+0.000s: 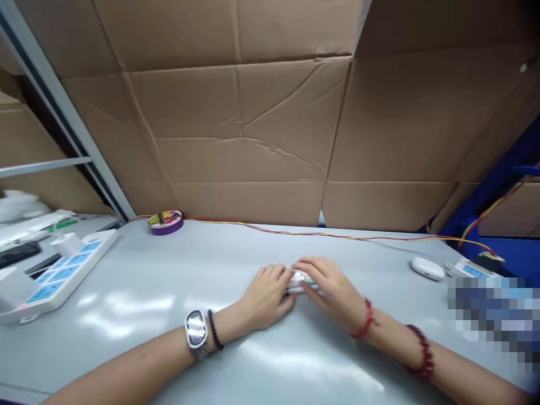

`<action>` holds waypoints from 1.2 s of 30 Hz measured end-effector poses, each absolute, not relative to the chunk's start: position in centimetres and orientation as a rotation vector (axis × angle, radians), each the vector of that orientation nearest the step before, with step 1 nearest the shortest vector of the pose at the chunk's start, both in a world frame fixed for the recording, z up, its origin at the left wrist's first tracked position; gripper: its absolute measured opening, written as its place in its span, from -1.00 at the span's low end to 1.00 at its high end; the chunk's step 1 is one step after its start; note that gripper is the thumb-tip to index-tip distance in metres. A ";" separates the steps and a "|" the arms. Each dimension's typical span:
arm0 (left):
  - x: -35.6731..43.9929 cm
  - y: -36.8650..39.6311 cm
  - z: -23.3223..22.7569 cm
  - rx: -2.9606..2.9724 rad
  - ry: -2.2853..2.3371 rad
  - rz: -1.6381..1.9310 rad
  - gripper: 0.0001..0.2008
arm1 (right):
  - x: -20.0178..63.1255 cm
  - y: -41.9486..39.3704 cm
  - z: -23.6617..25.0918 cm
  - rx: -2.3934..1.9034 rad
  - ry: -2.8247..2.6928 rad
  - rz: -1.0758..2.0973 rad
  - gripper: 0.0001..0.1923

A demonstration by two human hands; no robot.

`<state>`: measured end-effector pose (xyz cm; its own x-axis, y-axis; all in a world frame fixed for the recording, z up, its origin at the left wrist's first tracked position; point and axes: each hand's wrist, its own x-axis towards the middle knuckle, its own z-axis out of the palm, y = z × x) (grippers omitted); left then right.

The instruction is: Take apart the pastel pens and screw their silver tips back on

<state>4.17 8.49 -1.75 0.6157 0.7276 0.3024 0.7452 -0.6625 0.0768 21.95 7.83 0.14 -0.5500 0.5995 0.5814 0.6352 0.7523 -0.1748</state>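
Two hands meet mid-table: left hand [265,295] and right hand [331,287] pinch a small white plastic part [300,281] between fingertips. Handling step appears under way; next move likely needs fine fingertip control. White oval case [427,268] lies well right.

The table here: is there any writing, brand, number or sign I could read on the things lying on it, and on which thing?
None can be read.
Power strip: blue labels by its sockets, too small to read.
Purple round tin: colourful lid print, blurred.
Small device beside the white case: blue label, illegible.
Wristwatch: face only glare.
Small white thing between left hand and right hand: no marking visible.
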 end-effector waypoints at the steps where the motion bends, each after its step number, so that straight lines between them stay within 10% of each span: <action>1: 3.9 8.7 -1.7 -2.790 -1.267 -0.500 -0.76 | 23.7 8.2 -0.1 -1.037 -2.362 -0.037 -0.83; 25: 3.3 8.4 -2.7 -2.745 -0.820 -0.629 -0.83 | 26.1 5.6 -1.7 -1.112 -1.976 0.716 -0.83; 36: 3.8 6.4 -3.4 -2.979 -1.008 -0.767 -0.83 | 25.8 5.8 -1.9 -1.030 -2.172 0.541 -0.56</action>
